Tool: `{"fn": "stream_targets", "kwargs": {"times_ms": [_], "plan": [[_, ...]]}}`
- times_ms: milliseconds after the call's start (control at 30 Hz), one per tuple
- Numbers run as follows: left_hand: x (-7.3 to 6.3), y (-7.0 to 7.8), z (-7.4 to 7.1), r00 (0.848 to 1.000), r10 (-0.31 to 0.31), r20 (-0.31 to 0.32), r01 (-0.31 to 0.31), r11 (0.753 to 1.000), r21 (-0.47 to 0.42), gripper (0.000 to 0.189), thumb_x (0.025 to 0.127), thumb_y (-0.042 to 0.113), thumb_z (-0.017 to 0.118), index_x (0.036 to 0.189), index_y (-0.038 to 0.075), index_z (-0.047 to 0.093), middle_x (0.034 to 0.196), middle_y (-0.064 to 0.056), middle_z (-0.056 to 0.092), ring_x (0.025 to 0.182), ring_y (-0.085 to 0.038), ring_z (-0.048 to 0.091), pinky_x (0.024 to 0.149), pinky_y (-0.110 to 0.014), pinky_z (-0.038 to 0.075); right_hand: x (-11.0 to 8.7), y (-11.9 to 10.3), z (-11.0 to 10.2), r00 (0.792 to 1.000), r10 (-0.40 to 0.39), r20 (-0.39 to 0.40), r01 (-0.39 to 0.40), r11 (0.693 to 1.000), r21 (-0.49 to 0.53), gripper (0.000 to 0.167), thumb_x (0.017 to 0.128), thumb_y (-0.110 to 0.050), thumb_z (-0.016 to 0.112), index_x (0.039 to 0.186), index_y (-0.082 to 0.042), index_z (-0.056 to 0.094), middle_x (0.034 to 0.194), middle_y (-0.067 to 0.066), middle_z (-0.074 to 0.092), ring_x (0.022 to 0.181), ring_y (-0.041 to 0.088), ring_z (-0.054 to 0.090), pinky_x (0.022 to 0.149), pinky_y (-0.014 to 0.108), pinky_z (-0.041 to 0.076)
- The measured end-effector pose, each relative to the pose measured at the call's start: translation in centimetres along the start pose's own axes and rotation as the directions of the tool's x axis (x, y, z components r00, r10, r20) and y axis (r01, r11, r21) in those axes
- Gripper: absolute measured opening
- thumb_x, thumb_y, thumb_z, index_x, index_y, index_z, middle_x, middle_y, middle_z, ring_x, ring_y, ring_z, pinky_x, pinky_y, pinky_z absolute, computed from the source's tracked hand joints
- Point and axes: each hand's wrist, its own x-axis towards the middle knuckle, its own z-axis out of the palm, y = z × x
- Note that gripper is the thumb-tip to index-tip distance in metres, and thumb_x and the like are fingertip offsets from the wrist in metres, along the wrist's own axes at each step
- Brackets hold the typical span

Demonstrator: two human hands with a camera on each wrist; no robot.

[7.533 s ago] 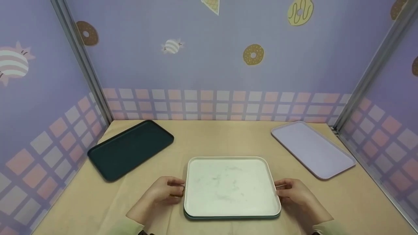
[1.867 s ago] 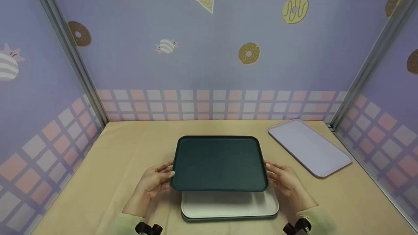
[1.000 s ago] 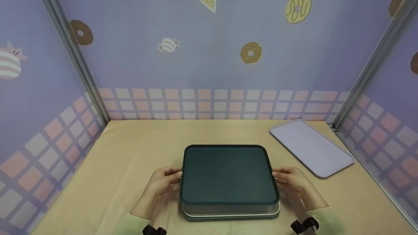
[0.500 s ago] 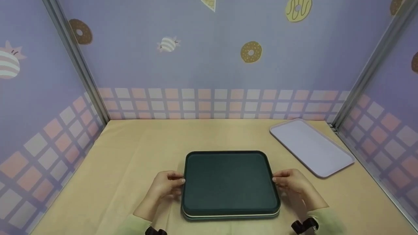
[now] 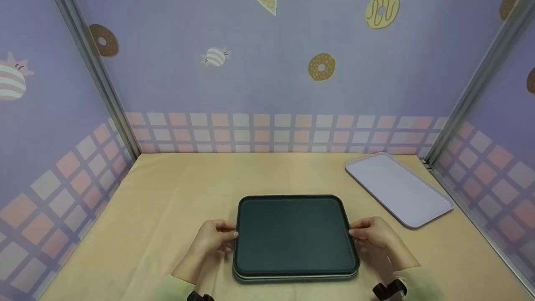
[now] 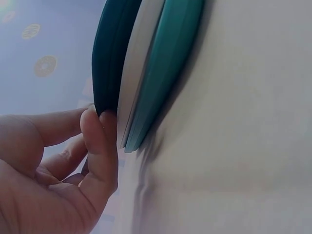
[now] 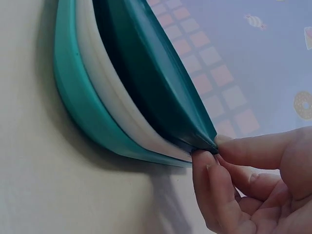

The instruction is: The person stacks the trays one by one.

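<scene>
In the head view a dark green tray (image 5: 294,236) lies level on top of a stack at the front middle of the table. Beneath it come a white tray (image 6: 139,58) and, lowest, a teal tray (image 6: 170,63), both seen edge-on in the left wrist view. My left hand (image 5: 215,237) pinches the dark green tray's left rim between thumb and fingers. On the opposite side, my right hand (image 5: 373,232) pinches the right rim. The right wrist view shows a dark gap between the dark green tray's side and the white rim below.
A pale lilac tray (image 5: 399,190) lies at an angle toward the back right of the table. Cream cloth (image 5: 167,200) covers the tabletop. Patterned walls (image 5: 267,83) with metal corner posts (image 5: 98,79) enclose the back and both sides.
The dark green tray, at the back left 7.5 seconds ago, was carried over the white tray and lowered onto it by both hands. Over the last half second it has barely settled lower.
</scene>
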Motion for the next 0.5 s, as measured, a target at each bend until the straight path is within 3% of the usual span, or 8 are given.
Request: {"fn": "stream_targets", "kwargs": {"times_ms": [500], "plan": [[-0.08, -0.03, 0.19, 1.0, 0.002, -0.021, -0.001, 1.0, 0.02, 0.02, 0.089, -0.007, 0.071, 0.109, -0.008, 0.071, 0.09, -0.013, 0.069, 0.058, -0.014, 0.061, 0.051, -0.025, 0.055, -0.39, -0.44, 0.4, 0.998, -0.022, -0.053, 0.017, 0.996, -0.087, 0.026, 0.091, -0.003, 0.072, 0.107, 0.016, 0.07, 0.08, 0.0, 0.072, 0.068, 0.011, 0.065, 0.061, 0.026, 0.056]]}}
